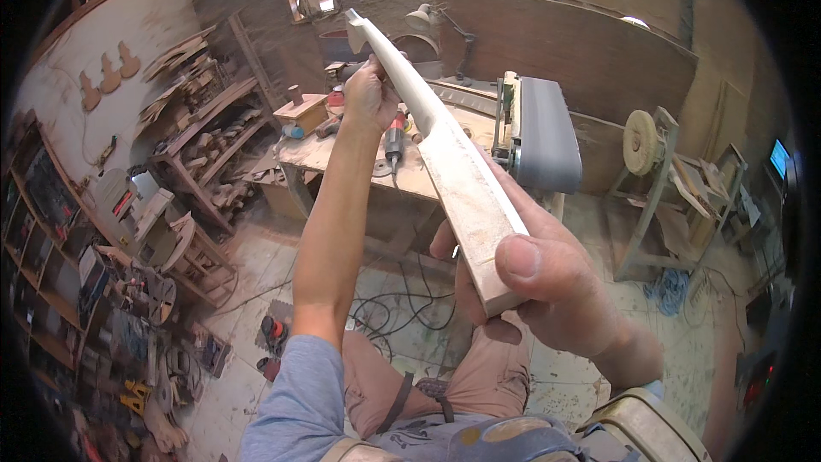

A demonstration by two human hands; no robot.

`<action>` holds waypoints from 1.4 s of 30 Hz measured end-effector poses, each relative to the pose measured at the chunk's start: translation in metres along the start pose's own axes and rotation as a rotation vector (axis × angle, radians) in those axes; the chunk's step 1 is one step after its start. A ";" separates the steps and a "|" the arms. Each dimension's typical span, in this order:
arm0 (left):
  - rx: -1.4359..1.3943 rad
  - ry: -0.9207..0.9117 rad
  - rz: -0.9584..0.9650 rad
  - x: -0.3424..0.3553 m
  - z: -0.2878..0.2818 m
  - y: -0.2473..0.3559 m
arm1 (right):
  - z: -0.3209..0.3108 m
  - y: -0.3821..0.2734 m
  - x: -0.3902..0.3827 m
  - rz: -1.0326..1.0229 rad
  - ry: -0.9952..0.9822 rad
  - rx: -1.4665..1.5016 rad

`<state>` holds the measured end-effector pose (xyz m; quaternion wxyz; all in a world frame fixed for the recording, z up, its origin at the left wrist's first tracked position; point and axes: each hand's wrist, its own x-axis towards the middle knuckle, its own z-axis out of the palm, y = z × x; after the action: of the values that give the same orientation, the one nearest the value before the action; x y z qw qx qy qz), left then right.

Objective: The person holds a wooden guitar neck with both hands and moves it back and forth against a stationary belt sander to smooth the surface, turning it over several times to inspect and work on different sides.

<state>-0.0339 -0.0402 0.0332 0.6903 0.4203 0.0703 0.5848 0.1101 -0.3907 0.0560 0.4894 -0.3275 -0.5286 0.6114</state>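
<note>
A pale, unfinished wooden guitar neck (415,98) is held up in front of me, pointing away. Its squared heel block (466,205) is the near end, and the narrower shaft runs to the headstock at the far end. My left hand (374,94) is stretched far out, its fingers wrapped round the shaft near the headstock. Close to me, my right hand (556,274) grips the heel block, thumb on its upper face near the end and fingers underneath. Part of the right hand's fingers is hidden by the wood.
Beyond the neck stands a wooden workbench (333,154) with a red-and-black power tool (395,141). A belt sander (547,133) with a grey belt is to its right, then a buffing wheel (641,142) on a stand. Cables (402,299) lie on the tiled floor. Cluttered shelves (43,239) line the left.
</note>
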 end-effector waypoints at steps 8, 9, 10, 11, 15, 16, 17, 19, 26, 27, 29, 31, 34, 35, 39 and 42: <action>-0.086 -0.088 0.034 0.004 0.023 -0.010 | -0.092 -0.013 -0.012 -0.029 -0.011 -0.661; -0.083 -0.103 0.043 0.002 0.029 -0.014 | -0.120 -0.018 -0.012 -0.029 -0.059 -0.799; -0.077 -0.112 0.049 -0.001 0.033 -0.019 | -0.142 -0.020 -0.009 -0.025 -0.110 -0.930; -0.073 -0.130 0.055 -0.004 0.041 -0.023 | -0.155 -0.025 -0.008 0.041 -0.062 -1.030; -0.018 -0.215 0.079 0.001 0.056 -0.046 | -0.185 -0.035 -0.006 0.249 0.265 -1.397; 0.013 -0.179 0.065 0.007 0.062 -0.053 | -0.195 -0.032 -0.009 0.287 0.398 -1.497; 0.052 -0.133 0.059 0.010 0.065 -0.056 | -0.219 -0.023 -0.010 0.114 0.503 -1.636; 0.122 -0.086 0.046 0.021 0.057 -0.072 | -0.259 -0.021 -0.010 -0.126 0.632 -1.755; 0.105 -0.059 -0.170 0.038 0.022 -0.149 | -0.371 -0.032 -0.013 -0.086 0.698 -1.874; 0.117 -0.058 -0.187 0.040 0.018 -0.159 | -0.385 -0.029 -0.012 -0.080 0.699 -1.882; 0.144 -0.051 -0.220 0.043 0.010 -0.180 | -0.410 -0.024 -0.009 -0.083 0.713 -1.909; 0.150 -0.028 -0.221 0.043 0.006 -0.199 | -0.426 -0.020 -0.006 -0.100 0.739 -1.948; 0.138 -0.042 -0.135 0.044 0.004 -0.220 | -0.432 -0.014 -0.001 -0.124 0.787 -2.070; 0.144 -0.034 -0.118 0.048 0.004 -0.222 | -0.434 -0.007 0.004 -0.165 0.844 -2.134; 0.118 -0.060 -0.109 0.054 -0.009 -0.220 | -0.440 -0.004 0.019 -0.171 0.847 -2.207; -0.001 -0.159 -0.144 0.055 -0.021 -0.209 | -0.433 -0.002 0.028 -0.094 0.835 -2.240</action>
<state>0.1275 0.0255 -0.0970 0.7342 0.4589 0.0450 0.4983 0.4998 -0.2230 -0.0367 0.0878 -0.7255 -0.5792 -0.3612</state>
